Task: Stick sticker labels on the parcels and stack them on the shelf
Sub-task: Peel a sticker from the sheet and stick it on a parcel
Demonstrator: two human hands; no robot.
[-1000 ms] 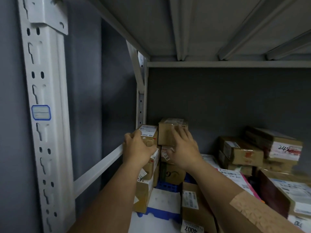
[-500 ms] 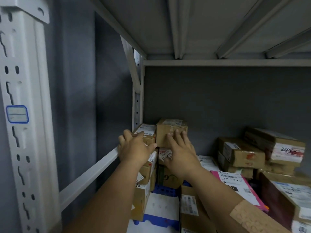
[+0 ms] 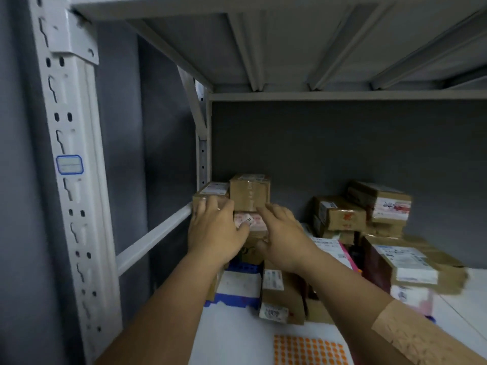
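Several brown cardboard parcels are stacked in the shelf's back left corner. A small taped box (image 3: 250, 193) tops the stack, next to a labelled box (image 3: 214, 188) on its left. Under them lies a parcel with a pinkish label (image 3: 257, 222). My left hand (image 3: 213, 227) rests flat with its fingertips on the front of the left box. My right hand (image 3: 282, 238) hovers in front of the stack with fingers spread, holding nothing. A sheet of orange round stickers (image 3: 308, 349) lies on the white shelf board (image 3: 237, 335) near me.
More labelled parcels (image 3: 340, 212) are piled at the back right, with a larger box (image 3: 411, 262) in front of them. A blue-and-white parcel (image 3: 239, 285) and a brown box (image 3: 279, 293) lie below my hands. A white perforated upright (image 3: 71, 154) and side rail (image 3: 155, 233) bound the left.
Both hands have drawn back and down from the top boxes toward me. The right hand has left the top box. The view has tilted down, and the sticker sheet now shows.
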